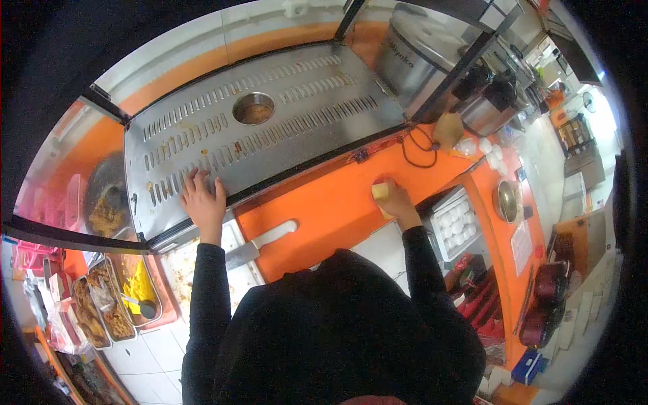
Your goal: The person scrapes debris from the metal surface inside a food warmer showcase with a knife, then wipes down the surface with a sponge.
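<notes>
My left hand (204,202) rests with fingers spread on the front part of a slotted metal tray (270,145). Nothing shows in its grip. On the orange counter (331,202), my right hand (400,204) is closed around a small yellow sponge-like pad (381,191); whether it is a sponge or a folded cloth I cannot tell. Between my hands, a cleaver (244,255) with a white handle lies partly over a white cutting board (182,273), its handle reaching onto the counter.
A round metal cup (254,109) is set in the slotted tray. Black frame bars surround it. A tray of eggs (456,226) sits right of me, near a metal bowl (504,200). Food trays (101,297) stand at left. A large steel pot (415,57) stands behind right.
</notes>
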Action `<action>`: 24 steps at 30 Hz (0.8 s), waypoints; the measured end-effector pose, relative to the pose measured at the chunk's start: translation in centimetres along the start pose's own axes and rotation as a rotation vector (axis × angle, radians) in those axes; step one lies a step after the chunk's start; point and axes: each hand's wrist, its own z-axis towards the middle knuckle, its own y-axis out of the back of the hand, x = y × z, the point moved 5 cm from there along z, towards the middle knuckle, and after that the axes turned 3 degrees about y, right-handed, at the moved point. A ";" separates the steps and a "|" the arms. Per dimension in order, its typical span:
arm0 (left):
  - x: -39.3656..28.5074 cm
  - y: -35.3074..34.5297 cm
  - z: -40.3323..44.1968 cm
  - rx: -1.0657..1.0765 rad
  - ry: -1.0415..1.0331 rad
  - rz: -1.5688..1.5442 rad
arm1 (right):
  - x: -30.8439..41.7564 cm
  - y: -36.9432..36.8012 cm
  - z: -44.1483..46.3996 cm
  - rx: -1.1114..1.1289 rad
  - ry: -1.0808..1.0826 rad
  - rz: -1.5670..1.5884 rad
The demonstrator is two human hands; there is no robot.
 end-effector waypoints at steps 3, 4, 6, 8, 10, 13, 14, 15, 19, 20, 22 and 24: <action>0.1 0.0 0.0 0.008 0.000 -0.002 | -0.3 -0.7 1.1 0.016 0.067 -0.048; 0.0 0.0 0.0 0.000 -0.004 -0.003 | -0.3 -0.8 1.3 -0.003 0.099 -0.053; 0.1 0.0 0.0 -0.017 -0.011 -0.002 | -0.2 -1.4 1.6 -0.036 0.111 -0.099; 0.1 0.0 0.0 -0.034 -0.019 0.006 | -0.3 -2.1 1.7 -0.062 0.073 -0.179; 0.0 0.1 -0.1 -0.023 -0.011 0.002 | -0.1 -2.0 1.6 -0.087 0.103 -0.118; -0.1 0.3 0.0 0.003 0.009 -0.014 | 0.0 -2.1 1.5 -0.096 0.063 -0.076; 0.0 0.3 0.0 -0.004 0.003 -0.017 | 0.0 -2.2 1.5 -0.093 0.036 -0.070; 0.0 0.3 -0.1 -0.010 -0.002 -0.021 | -0.2 -2.5 1.7 -0.078 0.041 -0.062; 0.0 0.2 -0.1 -0.002 0.009 -0.009 | -1.4 -3.6 2.2 -0.010 0.021 -0.006; -0.1 0.3 -0.1 0.006 0.016 -0.006 | -1.6 -3.8 2.3 0.007 0.006 0.014; -0.1 0.2 0.0 0.008 0.018 -0.012 | -1.8 -4.0 2.5 0.040 -0.024 -0.017; 0.0 0.2 -0.1 -0.002 0.011 -0.027 | -1.5 -3.8 2.5 0.025 0.000 -0.050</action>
